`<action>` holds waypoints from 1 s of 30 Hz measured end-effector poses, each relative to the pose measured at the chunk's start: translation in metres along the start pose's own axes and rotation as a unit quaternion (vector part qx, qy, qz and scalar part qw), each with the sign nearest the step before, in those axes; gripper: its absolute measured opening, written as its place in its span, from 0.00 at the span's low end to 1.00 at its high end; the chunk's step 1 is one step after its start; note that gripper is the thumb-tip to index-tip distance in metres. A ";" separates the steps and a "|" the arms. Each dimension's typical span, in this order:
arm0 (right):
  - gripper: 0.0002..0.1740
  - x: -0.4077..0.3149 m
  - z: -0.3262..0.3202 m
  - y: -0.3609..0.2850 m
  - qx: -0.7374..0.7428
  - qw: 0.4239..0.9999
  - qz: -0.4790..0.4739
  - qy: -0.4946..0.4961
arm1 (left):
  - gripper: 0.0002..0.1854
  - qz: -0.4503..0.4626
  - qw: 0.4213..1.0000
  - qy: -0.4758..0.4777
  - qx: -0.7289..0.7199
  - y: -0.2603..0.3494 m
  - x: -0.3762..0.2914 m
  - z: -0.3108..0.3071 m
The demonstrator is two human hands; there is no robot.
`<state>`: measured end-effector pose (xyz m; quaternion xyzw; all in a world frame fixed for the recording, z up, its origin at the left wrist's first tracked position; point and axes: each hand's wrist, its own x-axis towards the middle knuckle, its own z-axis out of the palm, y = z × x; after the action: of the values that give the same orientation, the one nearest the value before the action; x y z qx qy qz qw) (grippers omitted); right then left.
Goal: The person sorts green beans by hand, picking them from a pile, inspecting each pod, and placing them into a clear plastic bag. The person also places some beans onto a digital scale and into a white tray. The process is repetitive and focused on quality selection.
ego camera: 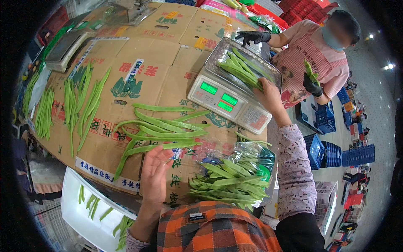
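Observation:
My right hand (pixel 271 95) is over the near right side of a digital weighing scale (pixel 229 104), its fingers closed around the ends of several flat green beans (pixel 241 71) lying on the metal pan. My left hand (pixel 156 171) is palm up with the fingers loosely apart. Its fingertips are close to the lowest bean of a loose spread of flat beans (pixel 167 126) on the cardboard; whether they touch it I cannot tell. Right of that hand, a clear plastic bag (pixel 242 151) lies open with a big heap of beans (pixel 226 182) spilling from it towards me.
Bean bundles (pixel 44 113) lie on the cardboard-covered table (pixel 148 82) at left. A white bin (pixel 75 220) holding some beans stands below the near edge. Across the scale, a co-worker in black gloves (pixel 311 85) holds beans. Blue crates (pixel 315 151) stand on the floor at right.

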<state>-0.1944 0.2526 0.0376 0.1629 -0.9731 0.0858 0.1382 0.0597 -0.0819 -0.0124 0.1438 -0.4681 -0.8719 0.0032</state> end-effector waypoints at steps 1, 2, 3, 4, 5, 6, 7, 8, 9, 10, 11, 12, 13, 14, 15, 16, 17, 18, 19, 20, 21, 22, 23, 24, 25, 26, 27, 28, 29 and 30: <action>0.21 -0.002 0.000 0.000 -0.037 0.999 -0.010 0.012 | 0.21 -0.001 1.000 0.001 0.001 0.001 0.000 0.000; 0.21 -0.005 -0.001 -0.002 -0.080 0.997 0.002 0.015 | 0.21 -0.002 1.000 0.003 0.002 0.002 0.000 -0.001; 0.21 -0.008 -0.003 -0.005 -0.118 0.993 0.001 0.027 | 0.21 -0.001 1.000 0.004 0.000 0.003 0.000 -0.002; 0.21 -0.010 -0.004 -0.009 -0.118 0.992 0.025 0.034 | 0.21 -0.005 1.000 0.012 0.001 0.003 -0.001 -0.003; 0.21 -0.012 -0.007 -0.015 -0.113 0.992 0.022 0.054 | 0.20 -0.002 1.000 0.016 -0.006 0.002 -0.002 -0.004; 0.20 -0.014 -0.010 -0.021 -0.101 0.992 0.009 0.079 | 0.19 -0.004 1.000 0.028 -0.011 0.001 -0.003 -0.006; 0.20 -0.016 -0.011 -0.029 -0.083 0.992 0.003 0.095 | 0.19 0.006 0.999 0.036 -0.021 0.000 -0.006 -0.010; 0.17 -0.016 -0.014 -0.037 -0.056 0.994 0.004 0.090 | 0.17 -0.006 0.998 0.054 -0.022 -0.002 -0.007 -0.014; 0.11 -0.018 -0.014 -0.049 -0.017 0.990 -0.047 0.133 | 0.15 -0.004 0.998 0.065 -0.027 -0.005 -0.007 -0.019; 0.09 -0.023 -0.011 -0.063 0.056 0.990 -0.061 0.111 | 0.14 0.004 0.997 0.072 -0.030 -0.006 -0.007 -0.025; 0.06 -0.028 -0.009 -0.076 0.131 0.985 -0.069 0.087 | 0.12 -0.009 0.995 0.082 -0.060 -0.007 -0.008 -0.031; 0.04 -0.034 -0.002 -0.091 0.236 0.967 -0.088 0.047 | 0.10 -0.017 0.992 0.085 -0.092 -0.009 -0.007 -0.036; 0.04 -0.040 0.007 -0.106 0.266 0.960 -0.087 -0.001 | 0.08 -0.039 0.987 0.101 -0.121 -0.010 -0.008 -0.040; 0.05 -0.046 0.016 -0.120 0.252 0.962 -0.103 -0.035 | 0.08 -0.024 0.984 0.112 -0.140 -0.013 -0.009 -0.042; 0.06 -0.050 0.027 -0.133 0.248 0.958 -0.127 -0.066 | 0.08 -0.019 0.983 0.109 -0.149 -0.014 -0.010 -0.045; 0.06 -0.052 0.039 -0.146 0.248 0.953 -0.157 -0.078 | 0.08 -0.016 0.981 0.108 -0.162 -0.015 -0.011 -0.046; 0.06 -0.053 0.051 -0.159 0.246 0.947 -0.182 -0.095 | 0.08 -0.015 0.978 0.111 -0.178 -0.016 -0.012 -0.048; 0.07 -0.054 0.062 -0.171 0.246 0.943 -0.188 -0.121 | 0.09 -0.015 0.977 0.103 -0.184 -0.016 -0.013 -0.050; 0.08 -0.054 0.071 -0.182 0.224 0.945 -0.164 -0.175 | 0.09 -0.016 0.976 0.099 -0.193 -0.017 -0.014 -0.052; 0.08 -0.058 0.077 -0.192 0.216 0.941 -0.172 -0.193 | 0.09 -0.016 0.974 0.096 -0.207 -0.018 -0.015 -0.055; 0.08 -0.062 0.080 -0.200 0.196 0.941 -0.198 -0.189 | 0.10 -0.015 0.973 0.094 -0.212 -0.018 -0.017 -0.057; 0.08 -0.067 0.081 -0.206 0.167 0.942 -0.212 -0.197 | 0.10 -0.013 0.970 0.096 -0.222 -0.020 -0.018 -0.060; 0.08 -0.070 0.080 -0.212 0.152 0.940 -0.244 -0.182 | 0.11 -0.010 0.967 0.095 -0.237 -0.021 -0.019 -0.062; 0.08 -0.069 0.082 -0.221 0.124 0.944 -0.233 -0.197 | 0.11 -0.011 0.967 0.099 -0.234 -0.023 -0.019 -0.064; 0.08 -0.068 0.079 -0.225 0.148 0.940 -0.227 -0.205 | 0.11 -0.011 0.967 0.101 -0.235 -0.023 -0.018 -0.065; 0.08 -0.066 0.073 -0.227 0.167 0.936 -0.217 -0.220 | 0.11 -0.018 0.967 0.109 -0.230 -0.023 -0.018 -0.066; 0.08 -0.065 0.068 -0.231 0.160 0.934 -0.184 -0.263 | 0.10 -0.023 0.971 0.118 -0.206 -0.023 -0.018 -0.065; 0.08 -0.065 0.060 -0.231 0.231 0.911 -0.120 -0.318 | 0.09 -0.037 0.974 0.134 -0.177 -0.023 -0.017 -0.062; 0.08 -0.066 0.047 -0.224 0.273 0.876 -0.030 -0.396 | 0.09 -0.054 0.975 0.154 -0.151 -0.022 -0.015 -0.059; 0.08 -0.069 0.038 -0.221 0.344 0.818 0.038 -0.458 | 0.11 -0.063 0.982 0.115 -0.133 -0.018 -0.012 -0.057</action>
<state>-0.0657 0.0588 0.0083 0.1829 -0.8365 0.3361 -0.3923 0.0884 -0.1164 -0.0541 0.2706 -0.3343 -0.9025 0.0213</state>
